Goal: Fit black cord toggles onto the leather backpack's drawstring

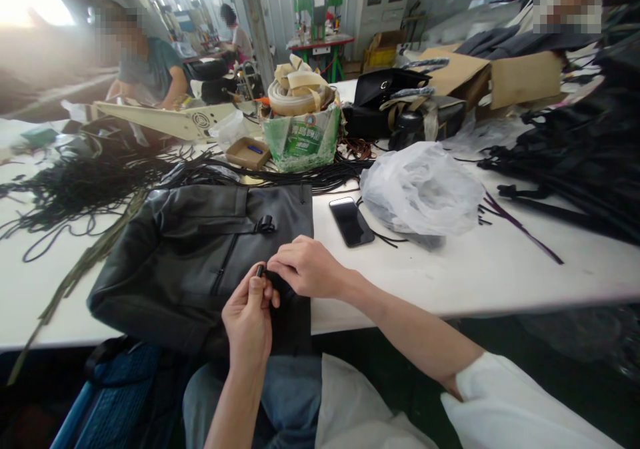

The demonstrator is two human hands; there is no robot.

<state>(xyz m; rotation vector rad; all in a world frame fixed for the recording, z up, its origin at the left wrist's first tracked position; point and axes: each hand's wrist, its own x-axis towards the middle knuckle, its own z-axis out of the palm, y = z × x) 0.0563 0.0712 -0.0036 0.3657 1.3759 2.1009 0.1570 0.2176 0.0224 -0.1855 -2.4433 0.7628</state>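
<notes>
A black leather-look bag (190, 255) lies flat on the white table, with a zip and a strap on its upper face. Over its right part, my left hand (253, 309) pinches a small black piece (260, 271) between thumb and fingers; its exact kind is too small to make out. Close beside it, my right hand (310, 265) has its fingers pressed together, the tips almost at the small piece. Whatever those fingertips hold is hidden. A small rolled black strap end (265, 223) sits on the bag just beyond my hands.
Right of the bag lie a phone (351, 222) and a white plastic bag (423, 189). Behind stand a green bucket (303, 139) of rolled tape and a small cardboard tray (249, 153). Black cords (75, 189) pile up left; black material (575, 149) heaps right. A person (155, 69) sits across.
</notes>
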